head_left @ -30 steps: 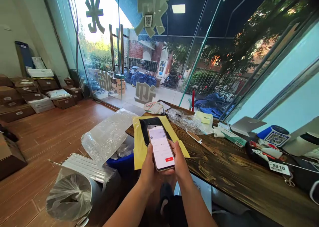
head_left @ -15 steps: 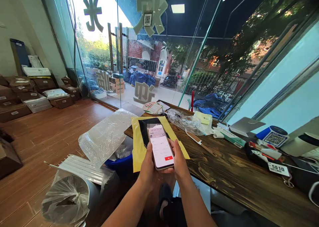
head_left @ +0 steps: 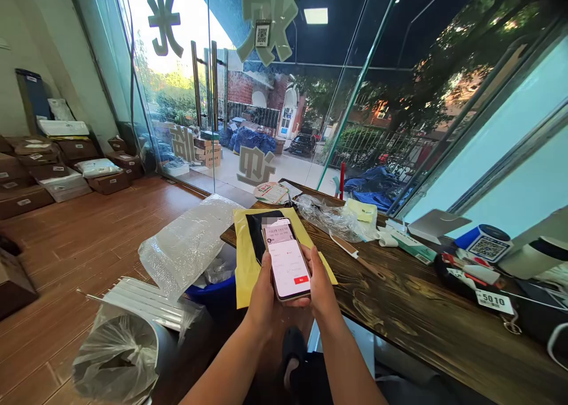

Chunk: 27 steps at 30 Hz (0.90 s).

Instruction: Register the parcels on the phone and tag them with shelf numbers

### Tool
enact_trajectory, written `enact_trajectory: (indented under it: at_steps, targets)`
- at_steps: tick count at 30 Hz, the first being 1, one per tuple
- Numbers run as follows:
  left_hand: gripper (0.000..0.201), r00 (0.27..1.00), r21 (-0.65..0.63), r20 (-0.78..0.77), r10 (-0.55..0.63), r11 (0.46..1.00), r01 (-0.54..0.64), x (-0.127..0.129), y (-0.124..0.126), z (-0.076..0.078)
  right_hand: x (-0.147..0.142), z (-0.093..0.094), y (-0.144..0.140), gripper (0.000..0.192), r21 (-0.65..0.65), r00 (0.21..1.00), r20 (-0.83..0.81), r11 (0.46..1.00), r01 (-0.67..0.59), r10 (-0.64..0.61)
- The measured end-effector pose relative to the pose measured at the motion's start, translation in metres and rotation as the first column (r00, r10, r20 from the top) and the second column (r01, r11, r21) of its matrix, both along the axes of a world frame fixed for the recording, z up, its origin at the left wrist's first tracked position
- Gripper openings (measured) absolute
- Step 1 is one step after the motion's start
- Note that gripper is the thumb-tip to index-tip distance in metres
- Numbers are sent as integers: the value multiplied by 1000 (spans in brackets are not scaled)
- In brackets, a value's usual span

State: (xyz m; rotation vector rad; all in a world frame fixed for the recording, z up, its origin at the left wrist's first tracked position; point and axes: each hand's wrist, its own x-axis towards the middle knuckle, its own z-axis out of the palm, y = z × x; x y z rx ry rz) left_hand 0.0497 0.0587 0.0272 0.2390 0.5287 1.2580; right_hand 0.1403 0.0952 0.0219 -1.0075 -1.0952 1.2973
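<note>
A smartphone (head_left: 287,258) with a lit white screen and a red button low on it is held between my two hands. My left hand (head_left: 262,295) is closed around its left edge, the thumb along the side. On the right edge my right hand (head_left: 320,285) grips it the same way, and some fingers curl beneath the phone. Behind and below the phone lies a yellow padded mailer (head_left: 247,275) at the table's corner. On that mailer rests a black packet (head_left: 260,230), partly covered by the phone.
The dark wooden table (head_left: 399,310) stretches right, bearing a knife-like tool (head_left: 355,254), crumpled clear plastic (head_left: 323,215) and a QR-code stand (head_left: 486,244). Bubble wrap (head_left: 186,245) hangs at left above a blue bin (head_left: 213,292). A lined trash bin (head_left: 119,357) stands on the floor; parcels (head_left: 53,168) pile by the wall.
The phone's screen content has shifted: the upper text differs and the red button sits slightly higher. Both hands keep their hold with hardly any movement.
</note>
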Motion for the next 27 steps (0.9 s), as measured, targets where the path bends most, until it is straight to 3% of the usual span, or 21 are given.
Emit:
enact_trajectory:
  at_steps: [15, 18, 20, 22, 23, 25, 27]
  targets:
    - [51, 995, 50, -97, -17, 999, 22, 0, -1, 2, -1, 5, -3, 66, -4, 999, -26, 999, 36, -36]
    - [51, 984, 122, -172, 50, 992, -29, 1, -1, -2, -1, 5, -4, 63, -60, 995, -100, 998, 15, -21]
    - [51, 938, 235, -330, 109, 971, -30, -2, 0, -6, 2, 3, -7, 57, -141, 976, -214, 988, -57, 26]
    - [53, 789, 344, -594, 157, 936, 72, -11, 4, -10, 8, -1, -13, 50, -195, 935, -349, 971, -141, 66]
    - [53, 648, 367, -734, 204, 922, 126, -16, 8, -12, 12, -2, -16, 47, -208, 913, -402, 963, -170, 75]
    - [49, 242, 346, -920, 307, 929, 135, -28, 20, -17, 21, -5, -23, 44, -229, 885, -459, 953, -197, 72]
    - [46, -149, 286, -947, 285, 958, 13, -38, 38, -23, 30, -7, -27, 43, -267, 879, -473, 942, -205, 58]
